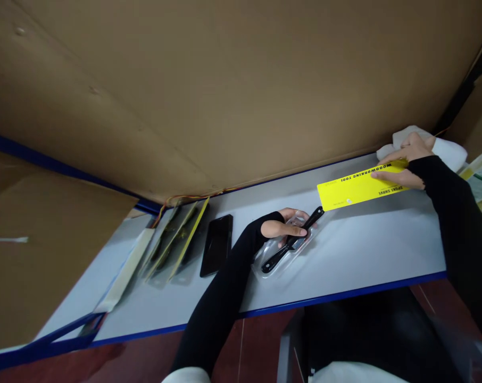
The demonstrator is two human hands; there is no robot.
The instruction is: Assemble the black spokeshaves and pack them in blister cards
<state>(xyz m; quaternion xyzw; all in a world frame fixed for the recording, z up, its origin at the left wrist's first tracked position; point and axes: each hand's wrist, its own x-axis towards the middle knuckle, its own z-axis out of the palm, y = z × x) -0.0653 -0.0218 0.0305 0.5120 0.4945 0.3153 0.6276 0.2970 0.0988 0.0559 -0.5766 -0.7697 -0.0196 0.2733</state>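
My left hand [285,227] rests on a clear plastic blister tray [273,256] in the middle of the table, fingers closed over a black-handled tool [292,241] lying in it. My right hand [409,161] pinches a long yellow card [356,189] printed "WOODWORKING TOOL" by its right end, holding it just above the table at the far right. Both arms wear black sleeves.
The light grey table [368,250] has a blue edge. A black phone [217,243] lies left of the tray, with several packaged items [177,242] beyond it. A white cloth [444,149] sits behind my right hand. Brown cardboard [225,85] walls the back.
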